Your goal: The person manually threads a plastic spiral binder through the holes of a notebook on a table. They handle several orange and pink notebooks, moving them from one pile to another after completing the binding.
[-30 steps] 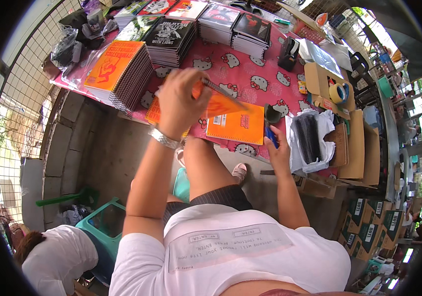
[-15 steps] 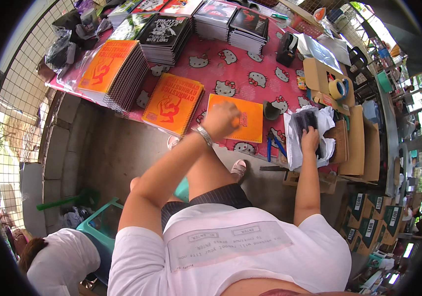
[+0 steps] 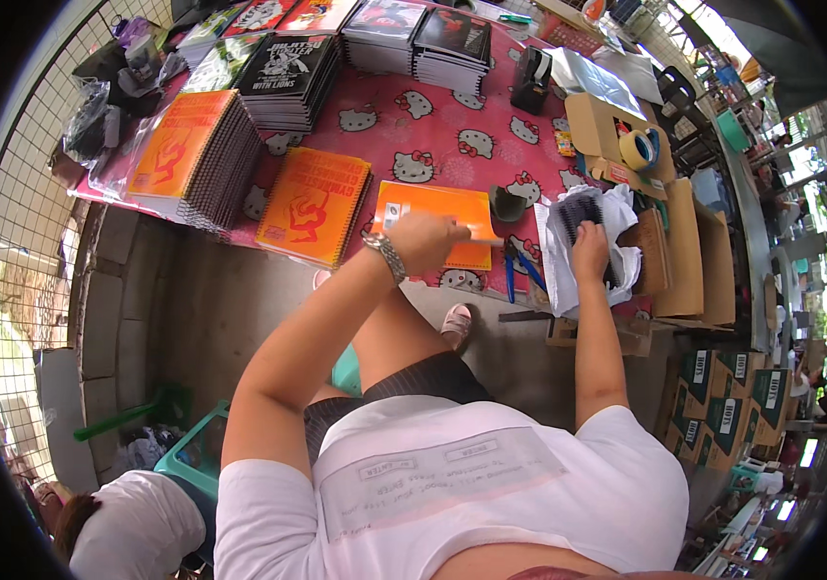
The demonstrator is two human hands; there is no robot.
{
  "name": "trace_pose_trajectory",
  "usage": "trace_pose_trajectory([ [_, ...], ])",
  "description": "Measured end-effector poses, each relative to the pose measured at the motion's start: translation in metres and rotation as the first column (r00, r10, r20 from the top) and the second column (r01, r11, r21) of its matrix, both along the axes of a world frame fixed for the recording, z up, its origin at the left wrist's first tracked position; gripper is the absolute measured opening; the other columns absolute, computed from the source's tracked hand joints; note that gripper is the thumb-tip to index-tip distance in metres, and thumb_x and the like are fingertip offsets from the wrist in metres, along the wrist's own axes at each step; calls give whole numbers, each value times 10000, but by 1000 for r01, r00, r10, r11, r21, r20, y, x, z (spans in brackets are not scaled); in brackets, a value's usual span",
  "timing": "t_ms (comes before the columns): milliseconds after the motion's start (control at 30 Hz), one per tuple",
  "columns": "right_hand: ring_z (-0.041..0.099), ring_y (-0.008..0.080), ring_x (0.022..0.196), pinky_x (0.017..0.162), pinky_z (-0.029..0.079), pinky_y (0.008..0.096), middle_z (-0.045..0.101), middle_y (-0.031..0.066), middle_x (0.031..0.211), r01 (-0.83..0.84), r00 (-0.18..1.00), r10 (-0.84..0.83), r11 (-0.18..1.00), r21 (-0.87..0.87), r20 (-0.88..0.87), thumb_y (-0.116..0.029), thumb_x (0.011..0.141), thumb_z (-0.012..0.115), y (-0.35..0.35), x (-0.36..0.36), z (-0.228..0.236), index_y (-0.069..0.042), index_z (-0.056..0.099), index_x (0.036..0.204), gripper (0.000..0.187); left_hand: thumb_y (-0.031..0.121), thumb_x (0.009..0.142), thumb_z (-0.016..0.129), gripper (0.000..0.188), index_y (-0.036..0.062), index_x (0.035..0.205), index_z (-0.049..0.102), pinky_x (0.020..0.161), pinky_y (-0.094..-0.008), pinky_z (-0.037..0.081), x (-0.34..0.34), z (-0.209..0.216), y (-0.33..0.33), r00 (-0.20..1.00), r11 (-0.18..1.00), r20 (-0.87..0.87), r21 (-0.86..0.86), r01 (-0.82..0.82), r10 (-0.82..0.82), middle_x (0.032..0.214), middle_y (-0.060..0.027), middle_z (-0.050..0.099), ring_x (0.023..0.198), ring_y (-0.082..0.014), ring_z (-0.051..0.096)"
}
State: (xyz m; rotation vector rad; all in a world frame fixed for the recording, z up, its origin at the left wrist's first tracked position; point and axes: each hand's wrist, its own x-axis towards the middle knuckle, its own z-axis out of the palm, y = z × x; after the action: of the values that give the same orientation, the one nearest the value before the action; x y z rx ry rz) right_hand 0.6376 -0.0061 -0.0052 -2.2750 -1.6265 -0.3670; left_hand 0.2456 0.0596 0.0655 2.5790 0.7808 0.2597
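Note:
My left hand (image 3: 428, 240), a metal watch on its wrist, lies closed on an orange booklet (image 3: 452, 205) at the near edge of the red patterned tablecloth (image 3: 433, 126). Its fingers pinch the booklet's right part. Reaching into a crumpled white plastic bag (image 3: 621, 217) further right, my right hand (image 3: 589, 247) has its fingers around a bundle of black binding coils (image 3: 578, 207). A small black cup (image 3: 507, 203) and blue-handled pliers (image 3: 514, 273) lie between the two hands.
Left of the booklet lie an orange spiral notebook (image 3: 315, 205) and a tall orange stack (image 3: 191, 155). Black-covered stacks (image 3: 288, 72), a tape dispenser (image 3: 532, 77), a tape roll (image 3: 638, 150) and cardboard boxes (image 3: 689, 251) are beyond. Another person in white (image 3: 133, 527) crouches lower left by a green basin (image 3: 203, 454).
My left hand moved right from the orange notebook onto the orange booklet. My right hand left the table edge and went into the white bag, onto the black coils.

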Motion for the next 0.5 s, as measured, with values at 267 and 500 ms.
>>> trace_pose_trajectory([
  [267, 569, 127, 804, 712, 482, 277, 635, 30, 1030, -265, 604, 329, 942, 206, -726, -118, 994, 603, 1, -75, 74, -70, 672, 1219, 240, 141, 877, 584, 139, 132, 1013, 614, 924, -452, 431, 15, 24, 2, 955, 873, 224, 405, -271, 192, 922, -47, 650, 959, -253, 641],
  [500, 552, 80, 811, 703, 464, 233, 644, 21, 1045, -413, 435, 609, 790, 454, -664, -84, 969, 641, -7, -150, 85, -57, 702, 1185, 226, 291, 863, 703, 167, 180, 949, 613, 871, -425, 378, 18, 17, 18, 929, 871, 353, 416, -262, 110, 874, 5, 598, 919, -205, 587],
])
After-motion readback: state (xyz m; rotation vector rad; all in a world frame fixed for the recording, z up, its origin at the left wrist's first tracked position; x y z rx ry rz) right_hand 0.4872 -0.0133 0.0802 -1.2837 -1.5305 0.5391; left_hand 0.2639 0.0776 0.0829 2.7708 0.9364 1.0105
